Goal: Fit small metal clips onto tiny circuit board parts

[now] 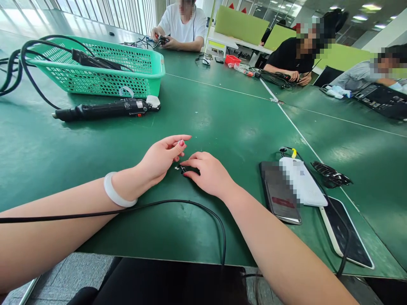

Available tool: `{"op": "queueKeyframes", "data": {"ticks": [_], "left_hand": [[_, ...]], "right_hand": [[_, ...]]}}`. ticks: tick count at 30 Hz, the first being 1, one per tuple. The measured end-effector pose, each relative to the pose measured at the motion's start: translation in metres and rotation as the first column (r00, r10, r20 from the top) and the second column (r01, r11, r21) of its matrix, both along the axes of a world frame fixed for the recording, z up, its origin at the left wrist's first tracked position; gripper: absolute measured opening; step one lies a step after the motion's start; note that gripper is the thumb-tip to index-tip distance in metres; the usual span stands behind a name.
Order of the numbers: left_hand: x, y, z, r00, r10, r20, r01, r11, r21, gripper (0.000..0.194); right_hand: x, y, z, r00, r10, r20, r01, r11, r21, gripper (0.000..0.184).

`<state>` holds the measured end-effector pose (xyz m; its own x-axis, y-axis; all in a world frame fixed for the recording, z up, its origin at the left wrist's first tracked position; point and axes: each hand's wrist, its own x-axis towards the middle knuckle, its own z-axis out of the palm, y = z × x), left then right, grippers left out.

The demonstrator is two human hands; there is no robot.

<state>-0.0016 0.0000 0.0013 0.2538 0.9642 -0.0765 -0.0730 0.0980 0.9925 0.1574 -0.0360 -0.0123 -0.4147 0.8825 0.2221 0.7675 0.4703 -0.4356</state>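
Observation:
My right hand (208, 173) is closed, thumb and index finger pinching a small black part (183, 170) with light edges just above the table. Its exact kind is too small to tell. Beside it to the left is my left hand (160, 156), index finger stretched out, thumb pressed toward the other curled fingers. Whatever those fingers hold, if anything, is hidden. A tiny white bit (177, 168) lies on the table between the hands. Farther off, a black electric screwdriver (104, 109) lies on its side in front of the green plastic basket (152, 84).
A thin black cable (171, 201) crosses over my left forearm. On the right lie a dark phone-like slab (270, 190), a white power bank (313, 190), another phone (352, 241) and a black hair clip (330, 173). Several people sit around the green table (222, 114).

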Motion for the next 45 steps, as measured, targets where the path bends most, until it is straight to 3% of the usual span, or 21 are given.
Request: {"op": "queueKeyframes", "data": {"ticks": [7,13,16,21,28,36,45], "left_hand": [[0.001,0.003,-0.003,0.999,0.038,0.001,-0.038,0.999,-0.015,0.027],[0.001,0.002,-0.004,1.000,0.001,-0.008,-0.001,1.000,-0.003,0.030],[0.002,0.001,-0.004,1.000,-0.021,0.008,0.021,1.000,-0.017,0.029],[0.003,-0.002,-0.001,0.994,-0.103,0.019,0.105,0.991,-0.082,0.031],[0.004,-0.005,0.001,0.973,-0.230,-0.015,0.229,0.972,-0.055,0.032],[0.004,-0.004,0.000,0.970,-0.242,0.025,0.243,0.968,-0.064,0.024],[0.004,-0.006,0.000,0.940,-0.327,0.095,0.334,0.939,-0.079,0.043]], "right_hand": [[0.008,0.001,0.004,0.997,-0.073,-0.027,0.073,0.997,0.002,0.024],[-0.001,0.000,0.003,0.998,-0.018,0.063,0.016,0.999,0.028,0.013],[0.001,0.001,0.003,0.994,-0.065,-0.087,0.068,0.997,0.025,0.012],[0.009,0.000,0.009,0.826,-0.220,-0.519,0.208,0.975,-0.081,0.017],[0.008,0.004,0.008,0.582,-0.380,-0.719,0.137,0.917,-0.374,0.010],[0.007,0.004,0.005,0.506,-0.457,-0.731,0.159,0.883,-0.442,0.016],[0.001,0.003,0.004,0.499,-0.505,-0.704,0.210,0.859,-0.467,0.025]]}}
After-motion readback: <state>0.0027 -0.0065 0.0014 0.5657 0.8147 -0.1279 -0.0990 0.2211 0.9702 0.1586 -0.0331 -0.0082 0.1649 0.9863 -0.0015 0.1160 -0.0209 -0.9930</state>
